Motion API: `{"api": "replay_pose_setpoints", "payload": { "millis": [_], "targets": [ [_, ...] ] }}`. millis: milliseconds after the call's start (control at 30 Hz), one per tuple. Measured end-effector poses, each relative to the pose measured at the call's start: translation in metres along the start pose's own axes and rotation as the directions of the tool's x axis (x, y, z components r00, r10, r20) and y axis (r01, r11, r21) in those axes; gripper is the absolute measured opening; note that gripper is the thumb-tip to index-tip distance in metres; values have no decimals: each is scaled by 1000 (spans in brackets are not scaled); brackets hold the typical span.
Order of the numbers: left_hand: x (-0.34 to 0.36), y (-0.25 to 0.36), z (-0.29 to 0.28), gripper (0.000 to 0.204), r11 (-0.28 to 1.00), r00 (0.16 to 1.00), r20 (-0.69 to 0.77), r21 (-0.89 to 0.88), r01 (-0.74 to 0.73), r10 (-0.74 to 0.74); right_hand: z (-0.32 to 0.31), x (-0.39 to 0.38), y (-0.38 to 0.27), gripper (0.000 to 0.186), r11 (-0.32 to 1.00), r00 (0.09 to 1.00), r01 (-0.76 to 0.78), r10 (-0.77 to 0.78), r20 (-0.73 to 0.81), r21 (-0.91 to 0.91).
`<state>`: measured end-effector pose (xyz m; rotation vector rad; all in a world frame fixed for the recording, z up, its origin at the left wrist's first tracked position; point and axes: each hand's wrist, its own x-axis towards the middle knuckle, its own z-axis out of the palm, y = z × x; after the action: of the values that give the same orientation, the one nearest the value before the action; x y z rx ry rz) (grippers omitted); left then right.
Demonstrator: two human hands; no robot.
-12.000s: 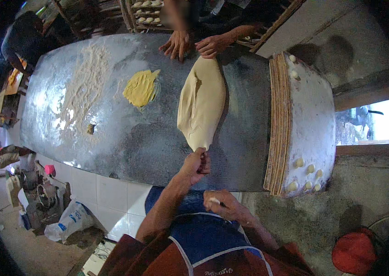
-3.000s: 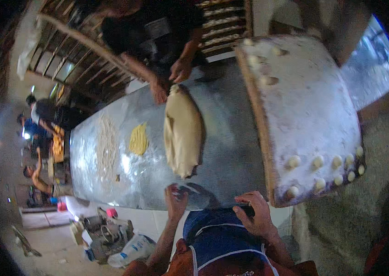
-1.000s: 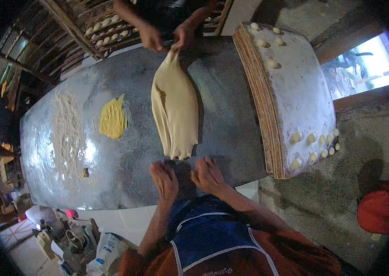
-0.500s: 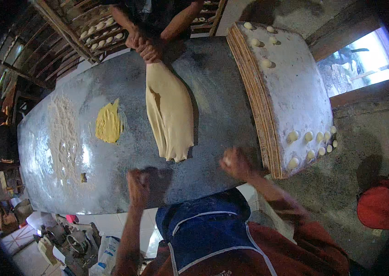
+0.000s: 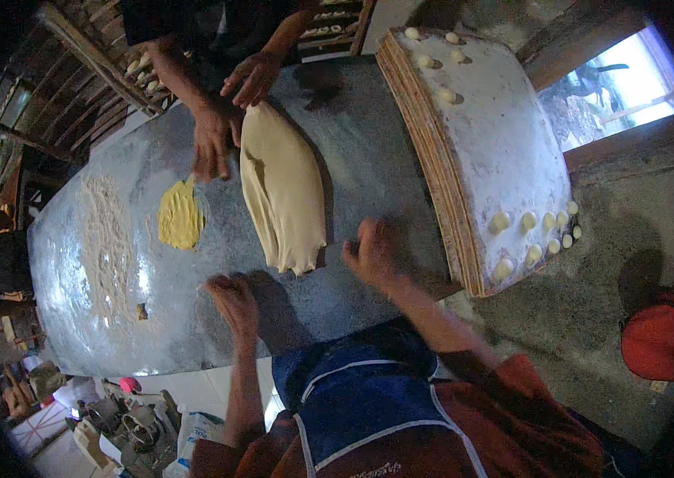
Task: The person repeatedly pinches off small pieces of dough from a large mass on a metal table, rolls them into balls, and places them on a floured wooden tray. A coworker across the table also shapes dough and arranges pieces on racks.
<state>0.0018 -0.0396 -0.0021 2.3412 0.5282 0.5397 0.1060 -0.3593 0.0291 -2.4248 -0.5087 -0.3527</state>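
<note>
A long, pale slab of dough point(image 5: 285, 187) lies on the dark worktop point(image 5: 377, 171), its ragged end toward me. My left hand point(image 5: 235, 303) hovers over the near part of the worktop, fingers loosely stretched and holding nothing. To the right of the dough's near end is my right hand point(image 5: 375, 256), partly blurred, thumb and fingers apart with nothing visible in them. Neither of my hands touches the dough. Across the worktop, a co-worker's one hand point(image 5: 251, 78) is at the dough's far end, while the other hand point(image 5: 211, 143) reaches down between the dough and a yellow spread mass point(image 5: 181, 215).
Pale flour or dough residue point(image 5: 106, 239) streaks the worktop's left side. Stacked boards point(image 5: 504, 151) at the right carry several small dough balls point(image 5: 528, 221). Racks point(image 5: 58, 88) stand at the far left. A red object point(image 5: 659, 342) sits at the lower right.
The co-worker's hands, clasped at the dough's far end before, have parted, one moving left toward the yellow mass. My right hand has moved left and up; my left fingers have loosened.
</note>
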Motion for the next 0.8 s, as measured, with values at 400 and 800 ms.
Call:
{"api": "replay_pose_setpoints", "payload": {
  "millis": [400, 800],
  "targets": [
    [-26, 14, -69, 27, 884, 932, 225, 314, -347, 286, -39, -59, 8, 31, 997, 979, 16, -32, 202, 79],
    [86, 378, 51, 53, 671, 603, 317, -485, -561, 732, -169, -24, 12, 31, 988, 995, -51, 38, 88, 148]
  ]
}}
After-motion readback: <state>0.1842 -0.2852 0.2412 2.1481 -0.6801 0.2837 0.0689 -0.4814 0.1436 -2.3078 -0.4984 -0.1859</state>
